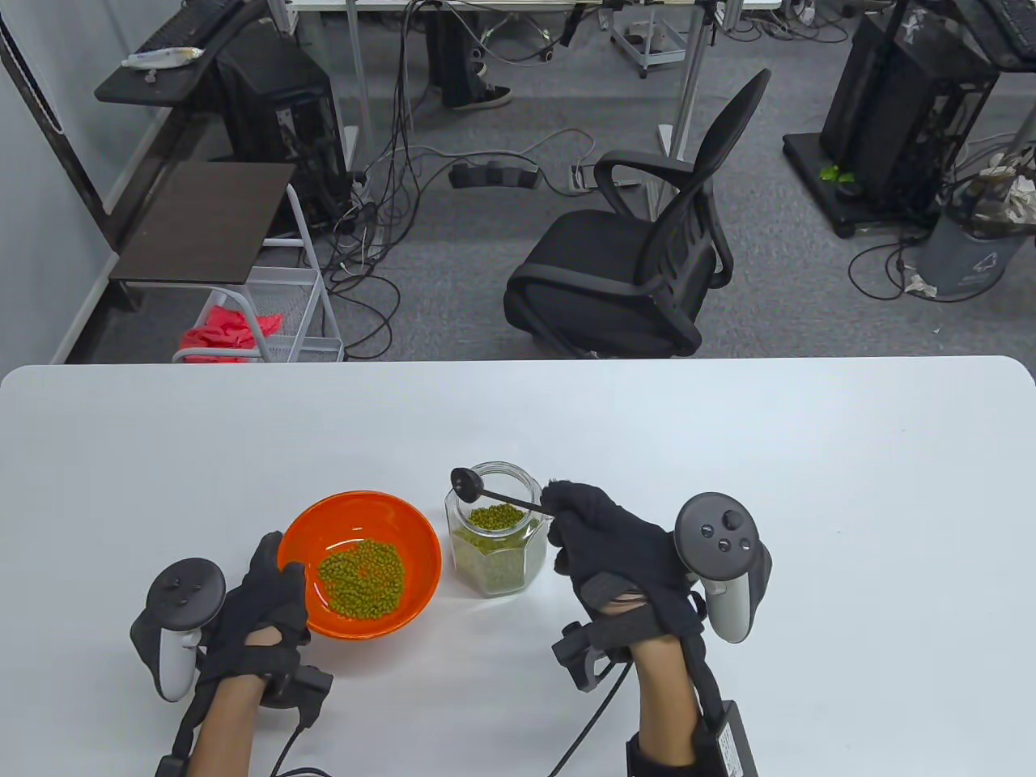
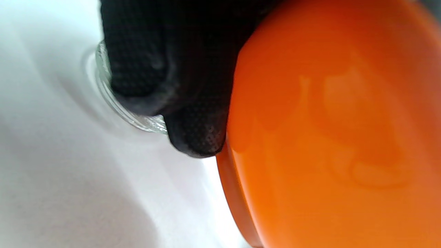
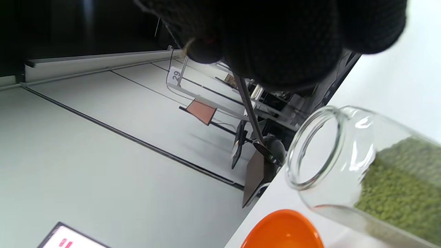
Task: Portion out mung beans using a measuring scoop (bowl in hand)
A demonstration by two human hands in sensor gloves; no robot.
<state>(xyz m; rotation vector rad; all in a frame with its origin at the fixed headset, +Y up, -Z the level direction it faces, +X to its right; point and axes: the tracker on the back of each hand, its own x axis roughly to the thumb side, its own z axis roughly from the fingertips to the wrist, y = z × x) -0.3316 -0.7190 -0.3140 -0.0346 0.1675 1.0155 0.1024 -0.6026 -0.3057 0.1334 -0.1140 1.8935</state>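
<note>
An orange bowl [image 1: 421,558] with a pile of mung beans [image 1: 361,576] sits on the white table. My left hand [image 1: 271,595] grips its near-left rim, thumb on the inside; in the left wrist view my fingers [image 2: 193,131] lie against the bowl's outer wall [image 2: 330,137]. A glass jar [image 1: 495,541] part full of mung beans stands just right of the bowl; it also shows in the right wrist view [image 3: 344,155]. My right hand [image 1: 584,524] pinches the handle of a black measuring scoop [image 1: 468,482], held over the jar's left rim. The scoop's head [image 3: 274,151] looks empty.
The white table [image 1: 809,453] stretches wide around the bowl and jar. A black office chair [image 1: 639,259] stands beyond the far edge, with a small side table [image 1: 210,222] and a wire rack at the back left.
</note>
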